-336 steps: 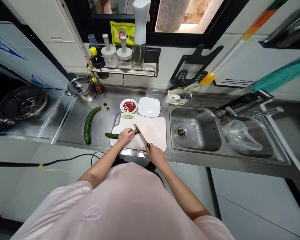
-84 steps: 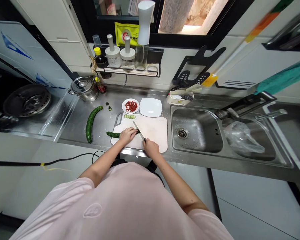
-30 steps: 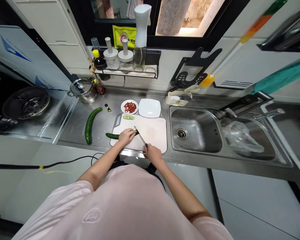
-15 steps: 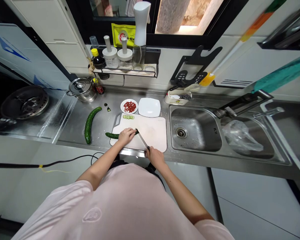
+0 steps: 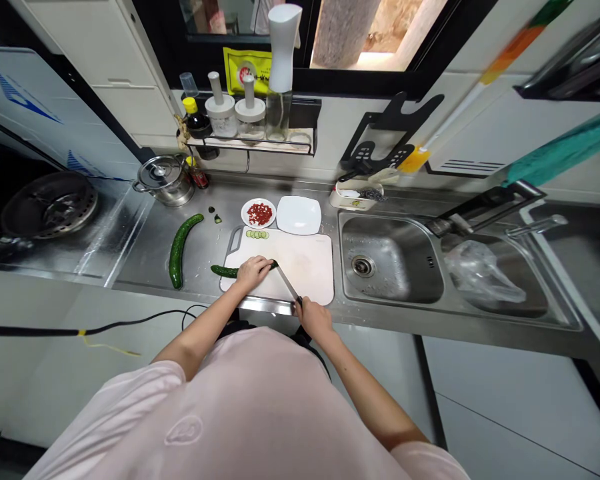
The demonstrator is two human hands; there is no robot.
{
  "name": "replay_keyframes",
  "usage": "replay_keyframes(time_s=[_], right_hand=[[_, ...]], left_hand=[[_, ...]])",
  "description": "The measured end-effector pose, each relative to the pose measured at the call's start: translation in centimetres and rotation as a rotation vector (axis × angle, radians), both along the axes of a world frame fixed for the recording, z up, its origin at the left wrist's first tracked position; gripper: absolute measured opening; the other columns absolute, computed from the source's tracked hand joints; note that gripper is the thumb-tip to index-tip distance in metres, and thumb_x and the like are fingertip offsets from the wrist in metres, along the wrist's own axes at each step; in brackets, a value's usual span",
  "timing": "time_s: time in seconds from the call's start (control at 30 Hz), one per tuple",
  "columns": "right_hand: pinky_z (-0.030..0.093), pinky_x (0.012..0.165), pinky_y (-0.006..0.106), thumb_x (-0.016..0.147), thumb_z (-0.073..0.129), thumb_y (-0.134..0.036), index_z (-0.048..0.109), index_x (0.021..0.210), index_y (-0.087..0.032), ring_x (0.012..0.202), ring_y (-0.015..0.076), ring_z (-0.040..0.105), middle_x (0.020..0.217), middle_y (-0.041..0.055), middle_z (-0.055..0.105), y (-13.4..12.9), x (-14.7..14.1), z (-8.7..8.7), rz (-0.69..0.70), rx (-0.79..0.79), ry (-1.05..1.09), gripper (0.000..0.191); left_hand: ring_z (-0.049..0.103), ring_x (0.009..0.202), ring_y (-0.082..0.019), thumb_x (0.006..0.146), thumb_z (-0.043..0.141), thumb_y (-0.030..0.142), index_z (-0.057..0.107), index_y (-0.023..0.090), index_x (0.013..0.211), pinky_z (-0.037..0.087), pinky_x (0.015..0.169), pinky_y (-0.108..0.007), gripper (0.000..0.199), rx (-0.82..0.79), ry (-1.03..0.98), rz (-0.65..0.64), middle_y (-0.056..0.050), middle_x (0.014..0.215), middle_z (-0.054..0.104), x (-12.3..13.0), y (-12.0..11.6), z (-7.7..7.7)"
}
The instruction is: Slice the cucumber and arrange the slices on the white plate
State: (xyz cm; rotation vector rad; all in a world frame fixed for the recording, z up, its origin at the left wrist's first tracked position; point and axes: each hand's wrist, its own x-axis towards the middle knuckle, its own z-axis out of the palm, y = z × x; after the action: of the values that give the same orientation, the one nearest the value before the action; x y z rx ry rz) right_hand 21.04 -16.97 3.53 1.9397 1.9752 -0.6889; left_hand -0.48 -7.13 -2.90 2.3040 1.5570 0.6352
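My left hand [image 5: 253,272] is closed over a dark green cucumber [image 5: 224,271], pressing it to the white cutting board [image 5: 307,257]. The cucumber's left end sticks out past the board's edge; its middle is hidden under my fingers. In my right hand [image 5: 314,317] is the handle of a knife [image 5: 289,283], its blade slanting up and left so that the tip meets the cucumber's right end. Several pale cucumber slices [image 5: 257,234] lie in a row at the board's upper left. A second, whole cucumber [image 5: 181,251] rests on the steel counter to the left.
Behind the board stand a small plate of chopped red pieces [image 5: 259,213] and a white square plate [image 5: 299,215]. A lidded pot [image 5: 166,180] is at back left, with cucumber ends [image 5: 217,219] nearby. To the right are a sink [image 5: 393,260] and a plastic bag [image 5: 485,273].
My right hand has shifted slightly right and down with the knife. The left hand and the cucumber under it stay in place.
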Motion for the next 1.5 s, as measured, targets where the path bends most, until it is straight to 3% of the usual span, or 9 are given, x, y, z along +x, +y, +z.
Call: replay_keyframes(time_s=[0.37,0.63,0.9,1.03,1.17,1.27,1.5], right_hand=[[0.041,0.075,0.031,0.095,0.032,-0.042,0.056,0.104,-0.016,0.09,0.0242,0.064,0.093,0.0133,0.067,-0.6,0.6,-0.1,-0.003,0.003,0.006,0.036],[0.039,0.071,0.029,0.095,0.03,-0.045,0.054,0.103,-0.018,0.089,0.024,0.064,0.091,0.0106,0.067,-0.4,1.8,0.4,0.001,0.002,0.014,0.037],[0.036,0.065,0.026,0.095,0.03,-0.05,0.049,0.102,-0.018,0.081,0.0204,0.064,0.091,0.0102,0.065,0.3,2.3,0.3,-0.045,0.134,-0.066,0.038],[0.034,0.063,0.026,0.095,0.035,-0.048,0.049,0.1,-0.018,0.08,0.0191,0.062,0.094,0.0089,0.063,0.6,2.4,0.2,-0.054,0.256,-0.103,0.033],[0.03,0.064,0.027,0.093,0.038,-0.05,0.05,0.097,-0.019,0.082,0.019,0.059,0.091,0.0066,0.062,0.7,2.7,0.0,-0.027,0.385,-0.098,0.033],[0.028,0.064,0.027,0.093,0.04,-0.049,0.051,0.095,-0.02,0.081,0.0185,0.057,0.089,0.0056,0.061,0.7,2.8,-0.2,-0.006,0.43,-0.095,0.031],[0.025,0.066,0.028,0.092,0.046,-0.043,0.053,0.093,-0.019,0.08,0.0185,0.051,0.087,0.0056,0.059,0.6,2.9,-0.2,0.064,0.496,-0.086,0.026]], left_hand=[[0.057,0.091,-0.014,0.09,0.048,0.032,0.066,0.027,0.107,0.045,0.08,-0.026,0.025,-0.006,0.009,0.009,-0.003,0.096,0.064,0.1,0.0,0.0],[0.058,0.092,-0.016,0.09,0.048,0.033,0.065,0.027,0.106,0.045,0.078,-0.027,0.024,-0.033,0.015,0.026,-0.003,0.097,0.065,0.3,0.0,0.8],[0.057,0.097,-0.017,0.089,0.049,0.035,0.063,0.026,0.11,0.046,0.084,-0.029,0.027,-0.089,-0.025,0.073,-0.004,0.102,0.065,0.3,-0.4,1.3],[0.056,0.103,-0.018,0.091,0.044,0.035,0.062,0.024,0.111,0.044,0.091,-0.031,0.029,-0.085,-0.124,0.179,-0.005,0.108,0.063,0.5,-0.2,2.1],[0.058,0.099,-0.016,0.092,0.042,0.037,0.057,0.021,0.118,0.046,0.087,-0.03,0.034,-0.086,-0.261,0.236,-0.006,0.11,0.062,1.1,0.2,3.5],[0.055,0.103,-0.017,0.09,0.046,0.04,0.053,0.021,0.123,0.044,0.092,-0.031,0.039,-0.035,-0.276,0.21,-0.007,0.114,0.058,1.7,0.5,4.6],[0.038,0.123,-0.024,0.084,0.053,0.042,0.062,0.027,0.115,0.029,0.106,-0.041,0.035,-0.013,-0.077,0.002,-0.007,0.128,0.049,2.6,2.1,6.2]])
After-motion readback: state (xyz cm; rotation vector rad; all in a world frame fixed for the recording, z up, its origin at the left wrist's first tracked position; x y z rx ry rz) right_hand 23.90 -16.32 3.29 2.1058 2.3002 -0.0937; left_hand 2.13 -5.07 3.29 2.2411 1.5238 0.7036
